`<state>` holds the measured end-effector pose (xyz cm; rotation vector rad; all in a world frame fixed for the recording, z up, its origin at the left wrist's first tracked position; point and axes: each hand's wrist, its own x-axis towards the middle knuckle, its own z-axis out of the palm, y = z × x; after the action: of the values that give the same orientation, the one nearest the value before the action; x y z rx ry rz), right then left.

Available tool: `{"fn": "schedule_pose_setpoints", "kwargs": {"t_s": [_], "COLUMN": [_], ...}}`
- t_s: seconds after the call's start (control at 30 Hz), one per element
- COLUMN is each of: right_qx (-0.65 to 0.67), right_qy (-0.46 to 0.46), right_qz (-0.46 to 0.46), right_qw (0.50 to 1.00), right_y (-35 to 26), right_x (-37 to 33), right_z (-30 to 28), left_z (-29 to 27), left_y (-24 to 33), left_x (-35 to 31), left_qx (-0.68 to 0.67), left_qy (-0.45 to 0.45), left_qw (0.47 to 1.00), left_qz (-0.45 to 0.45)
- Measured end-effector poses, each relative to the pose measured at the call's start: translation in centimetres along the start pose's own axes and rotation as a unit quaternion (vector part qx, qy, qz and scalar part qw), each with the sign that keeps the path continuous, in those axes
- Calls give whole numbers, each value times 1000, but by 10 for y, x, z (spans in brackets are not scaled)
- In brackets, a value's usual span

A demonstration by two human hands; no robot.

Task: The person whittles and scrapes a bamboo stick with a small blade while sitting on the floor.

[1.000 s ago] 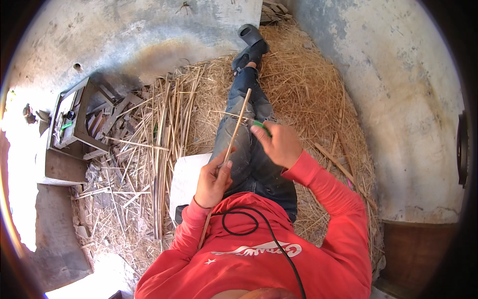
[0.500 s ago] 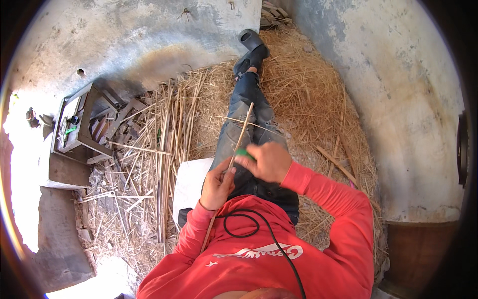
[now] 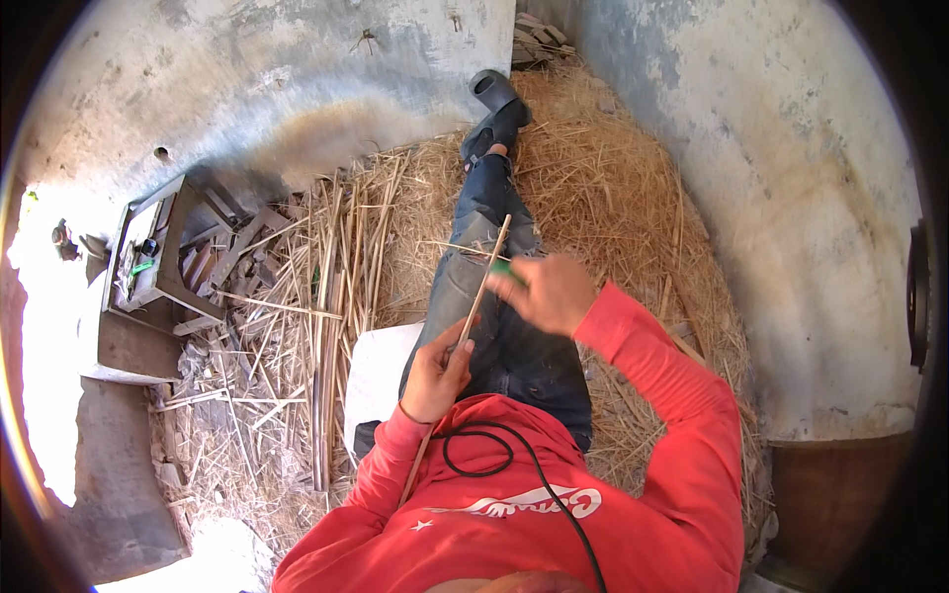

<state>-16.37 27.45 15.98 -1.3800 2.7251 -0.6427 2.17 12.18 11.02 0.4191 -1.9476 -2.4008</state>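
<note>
My left hand (image 3: 433, 381) is closed round a long thin wooden stick (image 3: 481, 288), which slants from beside my red sleeve up over my thighs. The stick's far tip rises past my knees. Farther along it, my right hand (image 3: 556, 296) grips a small tool with a green handle (image 3: 507, 270) against or right beside the stick. Motion blur and the fingers hide the tool's working end. Another thin strip (image 3: 457, 247) lies across my jeans near the knees.
Long split sticks (image 3: 331, 326) lie heaped on the left, and straw-like shavings (image 3: 603, 188) cover the floor. An upturned wooden stool (image 3: 148, 247) stands at far left. Under my legs shows a white board (image 3: 381, 361). Walls (image 3: 781, 198) close in; a black cord (image 3: 529, 445) lies on my shirt.
My right hand has moved away from my left hand with the green-handled tool, up along the stick and slightly right. My left hand keeps its hold on the stick.
</note>
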Motion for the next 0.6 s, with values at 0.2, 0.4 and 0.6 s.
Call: {"fn": "schedule_pose_setpoints", "kwargs": {"t_s": [0.2, 0.4, 0.6], "right_qx": [12, -17, 56], "right_qy": [82, -54, 12], "right_qz": [62, -48, 147], "right_qw": [995, 997, 987], "right_y": [40, -16, 44], "right_x": [16, -18, 19], "right_z": [-6, 8, -32], "left_z": [5, 1, 6], "left_y": [7, 5, 8], "left_x": [-6, 3, -9], "left_qx": [17, 45, 15], "left_qy": [-13, 3, -10], "left_qw": [1000, 999, 1000], "left_qz": [0, 13, 2]}}
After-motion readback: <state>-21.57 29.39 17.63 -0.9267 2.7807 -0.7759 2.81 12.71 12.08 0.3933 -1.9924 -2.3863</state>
